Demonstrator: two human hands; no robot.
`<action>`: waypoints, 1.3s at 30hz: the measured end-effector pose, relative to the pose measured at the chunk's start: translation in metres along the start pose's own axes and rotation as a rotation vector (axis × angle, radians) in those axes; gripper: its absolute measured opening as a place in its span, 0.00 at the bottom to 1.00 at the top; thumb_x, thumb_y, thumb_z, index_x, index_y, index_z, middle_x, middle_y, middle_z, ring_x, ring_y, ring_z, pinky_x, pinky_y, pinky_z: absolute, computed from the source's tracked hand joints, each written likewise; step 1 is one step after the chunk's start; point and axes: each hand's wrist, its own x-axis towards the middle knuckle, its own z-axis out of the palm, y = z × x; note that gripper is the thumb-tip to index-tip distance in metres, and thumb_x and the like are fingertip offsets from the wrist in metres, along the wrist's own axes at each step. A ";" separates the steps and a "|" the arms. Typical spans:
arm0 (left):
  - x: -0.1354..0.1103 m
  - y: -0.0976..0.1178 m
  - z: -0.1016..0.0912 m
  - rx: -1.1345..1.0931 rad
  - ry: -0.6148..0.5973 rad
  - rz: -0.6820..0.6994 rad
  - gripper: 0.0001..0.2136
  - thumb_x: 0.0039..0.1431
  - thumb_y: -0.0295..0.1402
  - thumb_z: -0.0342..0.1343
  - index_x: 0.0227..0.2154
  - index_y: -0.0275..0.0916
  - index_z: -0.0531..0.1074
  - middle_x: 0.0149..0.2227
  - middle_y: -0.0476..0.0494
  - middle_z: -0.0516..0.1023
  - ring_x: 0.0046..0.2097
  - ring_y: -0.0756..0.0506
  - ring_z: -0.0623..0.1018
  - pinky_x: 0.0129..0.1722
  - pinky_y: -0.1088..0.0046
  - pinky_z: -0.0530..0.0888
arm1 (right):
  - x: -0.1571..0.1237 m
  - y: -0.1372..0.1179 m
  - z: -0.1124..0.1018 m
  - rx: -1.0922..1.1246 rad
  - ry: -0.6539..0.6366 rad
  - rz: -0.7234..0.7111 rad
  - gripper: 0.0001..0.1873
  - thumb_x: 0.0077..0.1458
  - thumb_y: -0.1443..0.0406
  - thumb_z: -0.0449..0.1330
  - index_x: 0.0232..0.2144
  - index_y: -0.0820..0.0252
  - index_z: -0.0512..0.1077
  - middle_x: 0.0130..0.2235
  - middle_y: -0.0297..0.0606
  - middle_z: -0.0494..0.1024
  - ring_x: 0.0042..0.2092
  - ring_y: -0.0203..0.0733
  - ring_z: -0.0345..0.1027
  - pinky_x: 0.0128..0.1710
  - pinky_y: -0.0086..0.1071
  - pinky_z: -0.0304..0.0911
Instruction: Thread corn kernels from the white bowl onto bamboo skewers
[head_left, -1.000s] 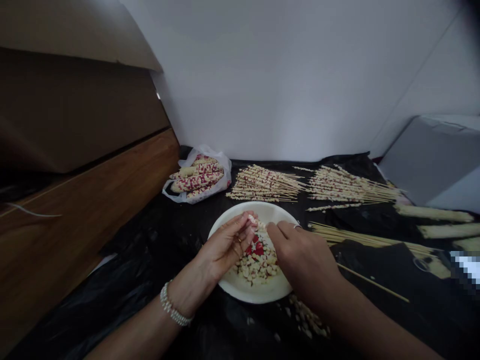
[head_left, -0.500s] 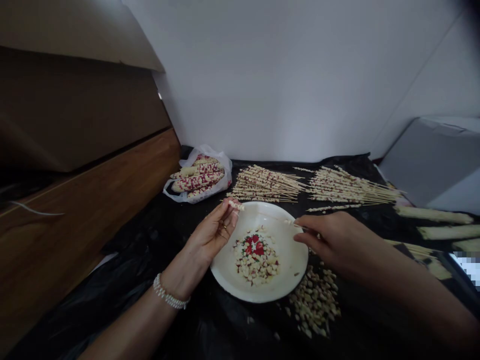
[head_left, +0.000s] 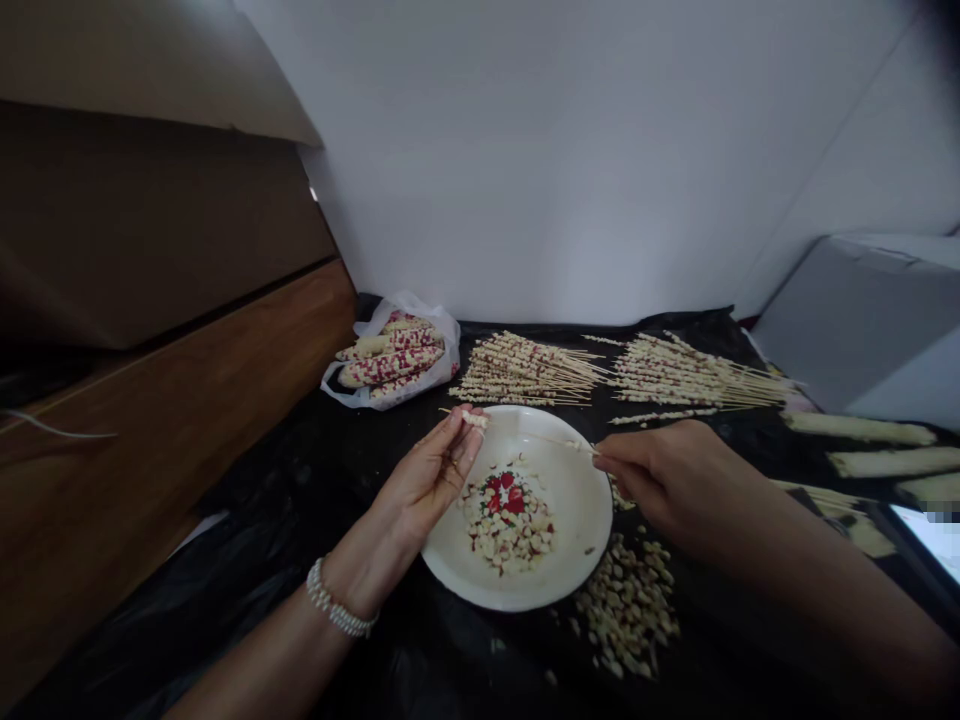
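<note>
Over the white bowl [head_left: 589,520], a thin wooden skewer [head_left: 544,438] runs between my two hands. My left hand [head_left: 427,475] pinches its left end, where several pale corn kernels [head_left: 474,420] are threaded close together. At the other end, the fingers of my right hand [head_left: 667,470] are closed on the skewer, with a few kernels beside the fingertips. Loose white and dark-red corn kernels [head_left: 510,540] lie in the bowl, partly over a red strawberry print. My left wrist wears a beaded bracelet.
Behind the bowl lie two piles of kernel-covered skewers [head_left: 525,368]. A plastic bag [head_left: 448,355] of speckled corn cobs stands at left. Loose kernels [head_left: 630,610] are heaped right of the bowl on black plastic sheeting. Bare cobs [head_left: 862,430] and a phone [head_left: 926,540] lie at right.
The fingers of my right hand have drawn closer together on the skewer. My left hand has barely moved, still holding its end. The view has shifted slightly.
</note>
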 end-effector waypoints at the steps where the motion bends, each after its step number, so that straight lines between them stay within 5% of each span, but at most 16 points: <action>1: 0.001 -0.001 -0.001 -0.002 -0.001 0.003 0.09 0.61 0.20 0.48 0.41 0.29 0.72 0.32 0.41 0.79 0.32 0.50 0.81 0.34 0.77 0.79 | 0.000 0.000 0.001 -0.002 0.002 0.009 0.18 0.57 0.63 0.45 0.18 0.59 0.64 0.19 0.31 0.65 0.22 0.31 0.53 0.27 0.32 0.44; 15: -0.014 -0.045 -0.003 0.341 -0.185 -0.081 0.07 0.58 0.20 0.52 0.32 0.28 0.77 0.33 0.38 0.80 0.31 0.51 0.80 0.36 0.78 0.79 | 0.007 -0.017 0.030 0.057 0.004 -0.029 0.11 0.51 0.73 0.49 0.21 0.60 0.66 0.21 0.33 0.69 0.23 0.30 0.52 0.26 0.31 0.44; 22: -0.006 -0.028 -0.002 0.318 -0.183 -0.100 0.08 0.62 0.27 0.51 0.36 0.30 0.75 0.37 0.37 0.80 0.39 0.47 0.80 0.42 0.72 0.77 | 0.005 -0.005 0.015 -0.071 -0.099 0.051 0.15 0.56 0.69 0.49 0.21 0.59 0.69 0.22 0.35 0.71 0.25 0.34 0.60 0.26 0.31 0.48; 26: -0.005 -0.022 -0.002 0.214 -0.170 -0.171 0.15 0.66 0.33 0.44 0.42 0.27 0.72 0.40 0.33 0.79 0.43 0.44 0.79 0.45 0.68 0.75 | 0.001 -0.004 0.013 -0.146 0.033 0.021 0.10 0.56 0.61 0.54 0.36 0.58 0.73 0.32 0.39 0.75 0.34 0.43 0.67 0.31 0.34 0.54; 28: -0.008 -0.026 -0.003 0.199 -0.225 -0.241 0.17 0.66 0.33 0.42 0.47 0.27 0.70 0.41 0.31 0.78 0.45 0.42 0.79 0.46 0.65 0.74 | 0.000 -0.012 0.020 -0.118 0.110 -0.107 0.18 0.55 0.57 0.57 0.46 0.59 0.69 0.38 0.41 0.75 0.39 0.45 0.67 0.37 0.37 0.56; 34: -0.024 -0.038 -0.003 0.214 -0.458 -0.348 0.18 0.66 0.37 0.39 0.53 0.36 0.67 0.44 0.36 0.77 0.45 0.43 0.77 0.48 0.61 0.70 | 0.004 -0.028 0.046 -0.211 0.157 -0.119 0.12 0.52 0.75 0.51 0.37 0.62 0.71 0.34 0.40 0.72 0.32 0.41 0.62 0.31 0.34 0.51; 39: -0.029 -0.035 0.000 0.266 -0.522 -0.360 0.20 0.65 0.44 0.41 0.53 0.41 0.67 0.44 0.38 0.76 0.47 0.42 0.76 0.49 0.59 0.69 | 0.008 -0.022 0.049 -0.242 0.245 -0.197 0.09 0.52 0.74 0.52 0.33 0.63 0.71 0.34 0.41 0.72 0.37 0.43 0.60 0.35 0.36 0.51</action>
